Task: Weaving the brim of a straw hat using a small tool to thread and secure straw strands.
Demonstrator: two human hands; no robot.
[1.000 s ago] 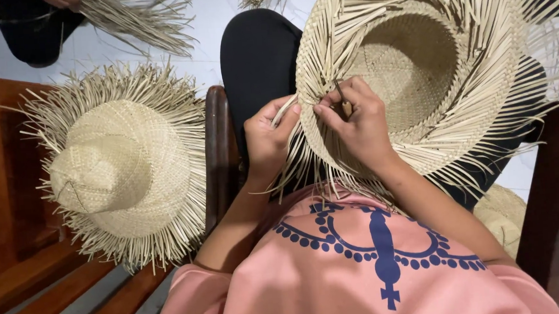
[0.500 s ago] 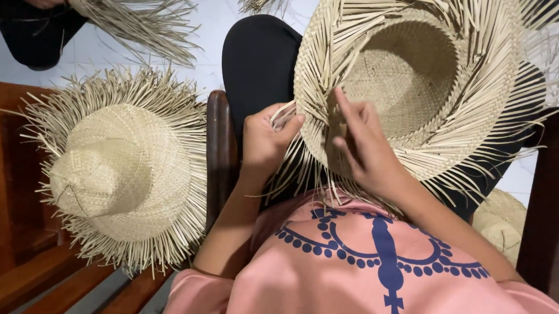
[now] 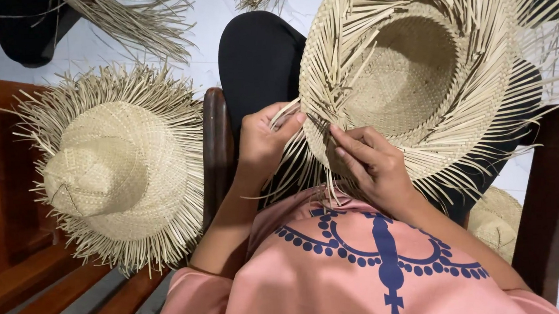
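A half-woven straw hat [image 3: 416, 71] lies upside down on my lap, its brim ending in long loose strands. My left hand [image 3: 262, 142] pinches a few pale strands at the brim's near left edge. My right hand [image 3: 374, 167] rests against the brim just to the right, fingertips on the woven edge, holding a strand. Both hands meet at the same spot on the brim.
A second straw hat [image 3: 109, 170] with a fringed brim lies crown-up on a wooden bench [image 3: 15, 283] at the left. Dark wooden chair arms [image 3: 217, 141] flank me on both sides. Another hat [image 3: 500, 218] peeks out low right. More loose straw [image 3: 135, 20] lies at the top.
My right hand has slid from the top of the brim edge down to its near side. The hat has tilted slightly. My left hand stays on the strands.
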